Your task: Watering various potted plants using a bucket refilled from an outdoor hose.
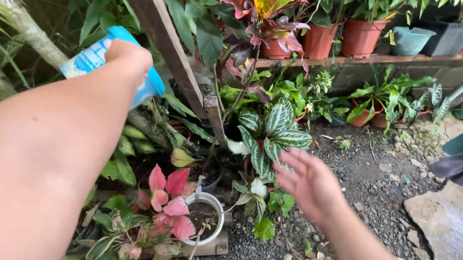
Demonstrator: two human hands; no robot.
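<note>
Head camera looks down at a garden corner. Fingers of the left hand (130,59) are curled tight around a blue and white plastic container (101,59), and only the back of the hand shows. The container is held up high in front of a slanted wooden post (161,31), above the plants. The left arm fills the lower left of the picture, bare and very close, reaching up and away.

Fingers of the right hand (307,181) are spread open and a bit blurry. They hold nothing. The fingertips are just beside the striped green and white leaves (274,131) of a plant, and I cannot tell if they touch. The right arm comes in from the bottom right, stretched toward the plants, with the palm turned down.

Below the left arm sits a plant with pink leaves (170,198) in a white pot (214,217). Grey gravel (364,178) covers the ground. Orange clay pots (361,37) stand in a row on a ledge at the back.
</note>
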